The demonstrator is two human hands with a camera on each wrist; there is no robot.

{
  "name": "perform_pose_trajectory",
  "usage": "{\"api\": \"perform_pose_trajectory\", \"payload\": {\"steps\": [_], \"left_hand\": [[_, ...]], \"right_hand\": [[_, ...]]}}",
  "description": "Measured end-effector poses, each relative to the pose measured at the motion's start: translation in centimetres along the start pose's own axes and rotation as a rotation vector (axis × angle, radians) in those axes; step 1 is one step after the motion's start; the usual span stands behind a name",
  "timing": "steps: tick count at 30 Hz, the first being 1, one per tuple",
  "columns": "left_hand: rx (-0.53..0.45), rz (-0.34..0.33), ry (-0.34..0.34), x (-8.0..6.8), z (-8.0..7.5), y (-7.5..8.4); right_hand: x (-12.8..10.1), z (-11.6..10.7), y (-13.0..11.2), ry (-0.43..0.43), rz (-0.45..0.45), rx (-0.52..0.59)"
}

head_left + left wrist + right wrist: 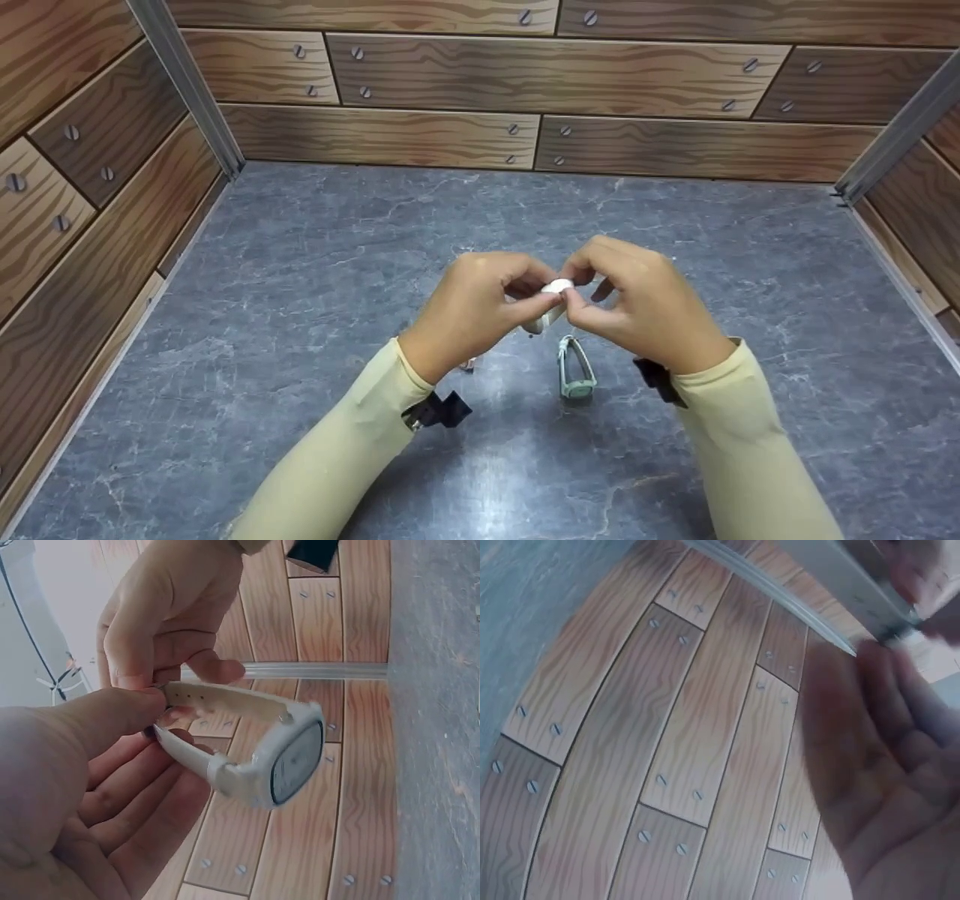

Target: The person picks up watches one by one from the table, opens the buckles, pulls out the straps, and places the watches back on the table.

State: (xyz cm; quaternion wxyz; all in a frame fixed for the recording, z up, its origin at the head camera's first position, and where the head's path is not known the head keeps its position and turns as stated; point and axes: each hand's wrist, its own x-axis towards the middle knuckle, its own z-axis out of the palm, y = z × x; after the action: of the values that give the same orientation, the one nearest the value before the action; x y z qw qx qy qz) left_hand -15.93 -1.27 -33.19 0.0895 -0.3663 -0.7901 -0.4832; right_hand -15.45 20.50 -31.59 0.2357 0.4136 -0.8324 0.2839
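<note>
Holding one white watch (551,300) at frame centre | your left hand (480,307) and right hand (637,304) both pinch its strap | one green watch (576,367) lies below on grey tabletop (300,247) | plank-pattern walls (450,75) beyond.

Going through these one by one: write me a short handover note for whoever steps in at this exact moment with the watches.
Left hand: fingers pinch the white watch by its strap, held above the table.
Right hand: fingers pinch the same watch's strap from the other side.
The green watch lies on the grey table, just below the hands, untouched.
Done: white watch lifted and held in both hands.
Left: its strap looks unfastened in the left wrist view; probably finish handling it, then see to the green one.
</note>
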Motion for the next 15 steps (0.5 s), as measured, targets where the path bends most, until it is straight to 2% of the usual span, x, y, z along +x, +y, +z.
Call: {"api": "perform_pose_trajectory", "payload": {"steps": [6, 11, 13, 15], "left_hand": [[0.148, 0.056, -0.017, 0.00, 0.03, -0.11], [0.284, 0.019, -0.063, -0.26, -0.38, 0.01], [0.301, 0.012, -0.076, -0.25, -0.43, 0.09], [0.267, 0.007, -0.083, -0.25, -0.40, 0.16]], "right_hand": [[-0.21, -0.68, -0.19, -0.033, -0.024, -0.050], [0.01, -0.30, -0.31, -0.048, -0.043, -0.091], [0.02, -0.14, -0.27, -0.051, -0.046, -0.098], [-0.03, 0.00, -0.19, -0.045, -0.047, -0.081]]}}
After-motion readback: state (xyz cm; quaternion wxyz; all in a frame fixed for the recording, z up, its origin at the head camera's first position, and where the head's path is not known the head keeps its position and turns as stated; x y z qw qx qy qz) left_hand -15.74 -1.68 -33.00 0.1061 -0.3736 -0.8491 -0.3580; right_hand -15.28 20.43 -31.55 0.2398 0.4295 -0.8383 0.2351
